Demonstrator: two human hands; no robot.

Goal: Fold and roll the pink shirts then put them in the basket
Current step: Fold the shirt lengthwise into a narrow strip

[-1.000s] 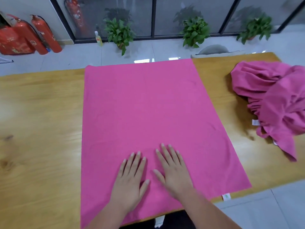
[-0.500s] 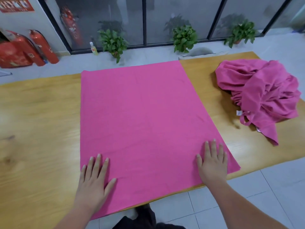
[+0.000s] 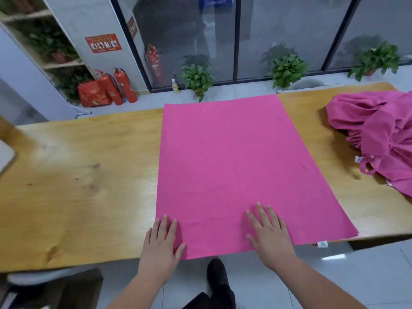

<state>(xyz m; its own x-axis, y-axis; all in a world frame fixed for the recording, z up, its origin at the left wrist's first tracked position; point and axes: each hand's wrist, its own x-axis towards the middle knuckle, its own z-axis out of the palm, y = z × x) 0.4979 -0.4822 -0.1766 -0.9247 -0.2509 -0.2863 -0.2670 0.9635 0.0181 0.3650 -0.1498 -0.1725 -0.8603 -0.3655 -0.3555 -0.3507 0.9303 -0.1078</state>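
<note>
Two hands: our left hand (image 3: 161, 243) and right hand (image 3: 270, 235) rest on one spread pink shirt (image 3: 234, 163), fingers (image 3: 262, 214) straight, gripping nothing; one crumpled pink heap (image 3: 383, 134) lies apart.

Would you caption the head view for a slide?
Left hand and right hand press a flat pink shirt on a wooden table.

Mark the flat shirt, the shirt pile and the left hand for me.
flat shirt (image 3: 234, 163), head view, middle of the spread cloth
shirt pile (image 3: 383, 130), head view, crumpled upper folds
left hand (image 3: 160, 244), head view, back of the hand
</note>
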